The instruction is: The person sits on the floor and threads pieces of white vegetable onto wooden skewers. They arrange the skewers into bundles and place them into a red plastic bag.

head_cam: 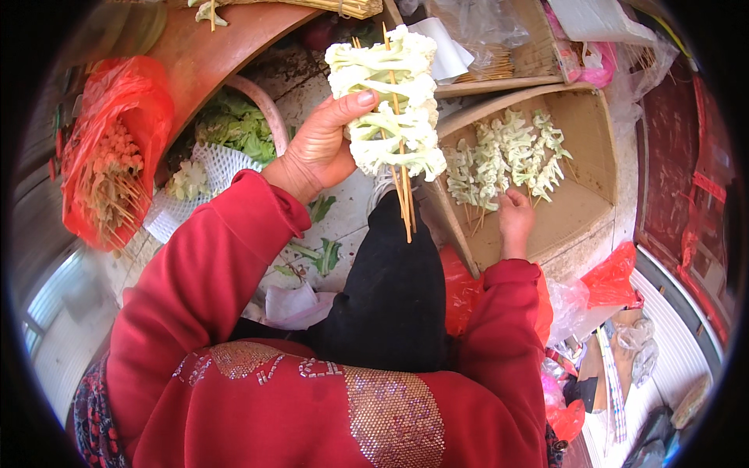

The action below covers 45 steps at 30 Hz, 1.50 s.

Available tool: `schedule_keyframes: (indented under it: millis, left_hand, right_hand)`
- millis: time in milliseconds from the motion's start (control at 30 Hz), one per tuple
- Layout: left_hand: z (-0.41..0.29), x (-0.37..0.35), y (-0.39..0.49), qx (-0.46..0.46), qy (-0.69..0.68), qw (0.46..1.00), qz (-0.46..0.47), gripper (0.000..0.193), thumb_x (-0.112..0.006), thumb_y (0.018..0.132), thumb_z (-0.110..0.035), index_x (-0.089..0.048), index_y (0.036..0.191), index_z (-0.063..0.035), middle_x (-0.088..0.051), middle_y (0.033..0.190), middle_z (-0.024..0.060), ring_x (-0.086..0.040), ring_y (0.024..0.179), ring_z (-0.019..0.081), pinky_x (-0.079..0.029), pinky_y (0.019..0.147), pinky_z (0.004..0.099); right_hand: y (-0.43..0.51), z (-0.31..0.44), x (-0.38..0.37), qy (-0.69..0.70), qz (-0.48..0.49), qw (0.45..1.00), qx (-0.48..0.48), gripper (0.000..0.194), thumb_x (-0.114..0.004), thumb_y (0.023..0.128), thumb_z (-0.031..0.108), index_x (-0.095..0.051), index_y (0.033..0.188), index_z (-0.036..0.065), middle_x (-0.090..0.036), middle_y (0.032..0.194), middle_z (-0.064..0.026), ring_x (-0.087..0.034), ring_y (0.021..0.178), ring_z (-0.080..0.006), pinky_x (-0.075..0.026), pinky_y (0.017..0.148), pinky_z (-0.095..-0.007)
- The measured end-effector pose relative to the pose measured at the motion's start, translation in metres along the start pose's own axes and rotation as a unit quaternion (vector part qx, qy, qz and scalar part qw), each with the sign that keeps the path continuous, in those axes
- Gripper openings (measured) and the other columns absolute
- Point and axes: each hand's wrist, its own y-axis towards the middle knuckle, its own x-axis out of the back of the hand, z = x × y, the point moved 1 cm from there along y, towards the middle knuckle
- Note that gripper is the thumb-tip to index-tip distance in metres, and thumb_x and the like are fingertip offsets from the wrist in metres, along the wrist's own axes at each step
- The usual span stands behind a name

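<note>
Raised in front of me, my left hand (327, 137) grips a bunch of cauliflower skewers (404, 111), thumb across the florets, with the wooden stick ends pointing down toward my knee. To the right, my right hand (516, 216) reaches into a cardboard box (579, 225). Its fingertips are at the lower ends of more cauliflower skewers (506, 152) lying in that box. Whether those fingers are closed on a stick I cannot tell.
A brown table (234, 29) curves across the upper left. Below it are leafy greens (240, 126) and white foam netting (216, 169). A red plastic bag (146, 88) holds skewered food at left. Another box (503, 85) with wooden sticks stands at the top. Plastic bags (611, 275) lie at right.
</note>
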Motion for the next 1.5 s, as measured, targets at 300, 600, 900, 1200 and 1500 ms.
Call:
schedule_keyframes:
  millis: [300, 600, 900, 1200, 1500]
  left_hand:
    - [-0.003, -0.006, -0.003, -0.012, 0.004, 1.0, 0.002, 0.053, -0.07, 0.085, -0.02, -0.049, 0.129, -0.0001, -0.061, 0.122, 0.0129, -0.06, 0.112, 0.025, -0.046, 0.101, 0.0401]
    - [-0.002, -0.008, -0.005, -0.003, -0.001, 1.0, 0.007, 0.053, -0.07, 0.085, -0.021, -0.05, 0.128, 0.0, -0.061, 0.122, 0.0128, -0.06, 0.112, 0.0243, -0.046, 0.101, 0.0395]
    - [-0.008, -0.007, -0.008, -0.018, 0.009, 1.0, 0.003, 0.053, -0.07, 0.085, -0.022, -0.05, 0.129, 0.0, -0.061, 0.122, 0.0129, -0.06, 0.113, 0.0243, -0.046, 0.101, 0.0395]
    - [-0.005, -0.009, -0.005, -0.008, 0.006, 1.0, 0.01, 0.055, -0.07, 0.085, -0.022, -0.048, 0.13, 0.0001, -0.06, 0.124, 0.0134, -0.059, 0.114, 0.0255, -0.045, 0.102, 0.0404]
    - [-0.003, -0.003, 0.0, -0.016, 0.012, 1.0, 0.01, 0.059, -0.07, 0.086, -0.028, -0.046, 0.133, -0.0016, -0.058, 0.127, 0.012, -0.057, 0.116, 0.0246, -0.044, 0.103, 0.0403]
  right_hand:
    - [-0.024, 0.039, -0.005, -0.315, 0.135, 0.939, -0.003, 0.026, -0.057, 0.081, 0.025, -0.072, 0.091, 0.006, -0.069, 0.092, -0.0191, -0.066, 0.088, -0.0366, -0.052, 0.079, -0.0412]
    - [0.001, -0.009, -0.031, -0.389, 0.174, 0.905, 0.012, 0.025, -0.057, 0.082, 0.022, -0.072, 0.093, 0.007, -0.069, 0.095, -0.0186, -0.065, 0.093, -0.0365, -0.052, 0.082, -0.0429]
    - [-0.041, 0.016, -0.014, 0.034, 0.203, 0.975, -0.088, 0.01, -0.065, 0.086, 0.01, -0.067, 0.092, 0.002, -0.065, 0.073, -0.0043, -0.06, 0.061, -0.0106, -0.049, 0.056, -0.0255]
    - [-0.084, 0.06, 0.01, 0.261, 0.219, 0.939, -0.04, 0.008, -0.059, 0.091, 0.003, -0.065, 0.096, 0.001, -0.059, 0.072, 0.001, -0.052, 0.058, -0.0053, -0.045, 0.054, -0.0218]
    - [-0.095, 0.127, 0.029, 0.328, 0.271, 0.904, 0.045, 0.011, -0.061, 0.091, 0.005, -0.064, 0.099, -0.001, -0.061, 0.082, -0.0039, -0.053, 0.062, -0.007, -0.045, 0.06, -0.021]
